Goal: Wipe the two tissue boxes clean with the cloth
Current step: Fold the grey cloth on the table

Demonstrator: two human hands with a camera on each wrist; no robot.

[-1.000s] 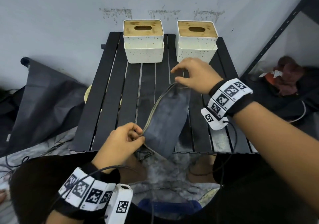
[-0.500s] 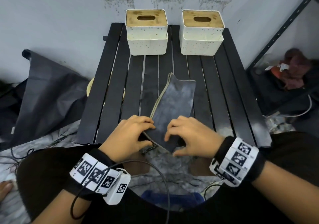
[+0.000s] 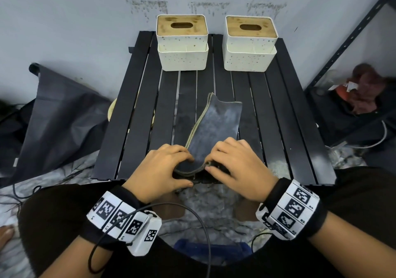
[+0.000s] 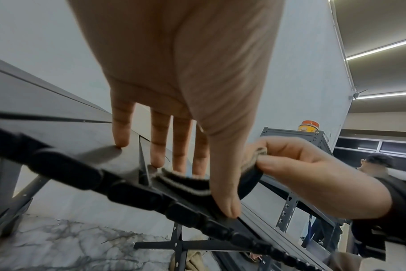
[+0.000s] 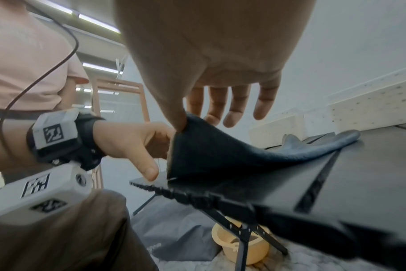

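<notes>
Both hands are working at the near edge of the black slatted table. The left hand is lying with its fingers stretched out straight, their tips pressing on the near end of the dark folded cloth and on the slats beside it, while its thumb is reaching down over the table's front edge. The right hand is pinching the cloth's near edge between thumb and forefinger, lifting that end off the slats so that it is arching up; its other fingers are hanging relaxed above the fabric. The rest of the cloth is lying flat along the middle slats, pointing away toward the wall, its pale stitched hem showing on the left side. Two speckled cream tissue boxes with wooden slotted lids are standing at the far end of the table against the wall, the left box and the right box apart from each other and well apart from the cloth.
</notes>
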